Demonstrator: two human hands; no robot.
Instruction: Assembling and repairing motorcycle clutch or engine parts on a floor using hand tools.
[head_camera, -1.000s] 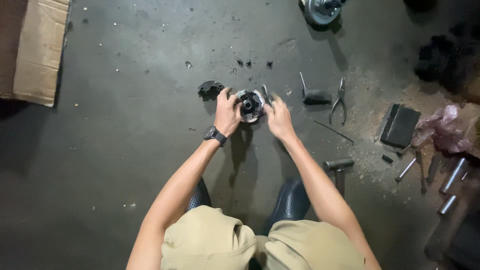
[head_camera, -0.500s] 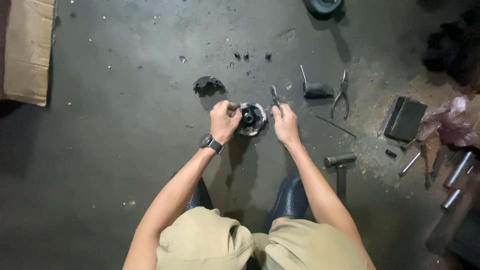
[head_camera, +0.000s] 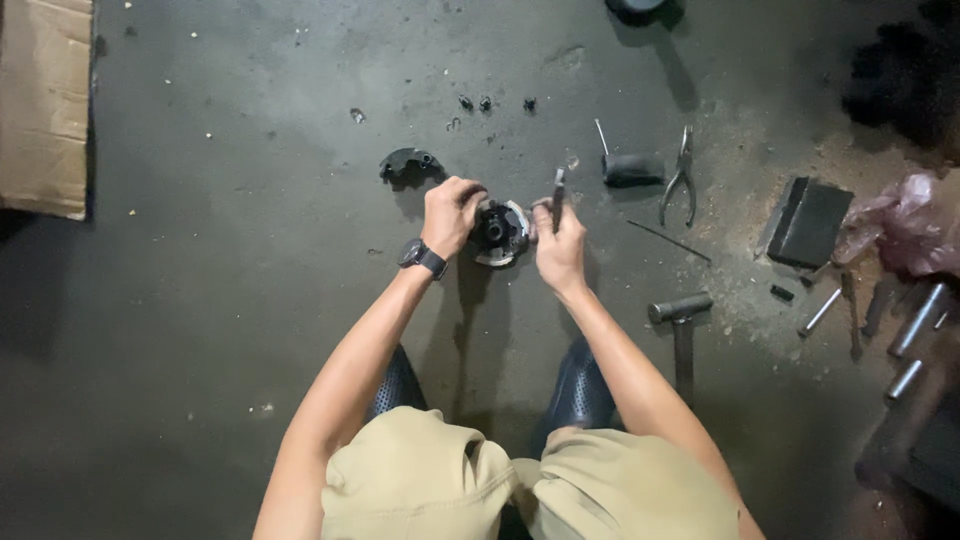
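Note:
A round dark metal part with a bright rim rests on the dark concrete floor in front of me. My left hand, with a black watch on its wrist, grips the part's left side. My right hand is closed around a thin dark tool that stands upright just right of the part. A curved black piece lies on the floor a little beyond my left hand.
Pliers, a black-handled tool, a thin rod and a hammer lie to the right. Farther right are a black block, a pink bag and several metal pins. Cardboard lies far left.
The view has drifted, so the hands and part sit lower in frame. My right hand has lifted off the part and now holds the thin tool upright beside it.

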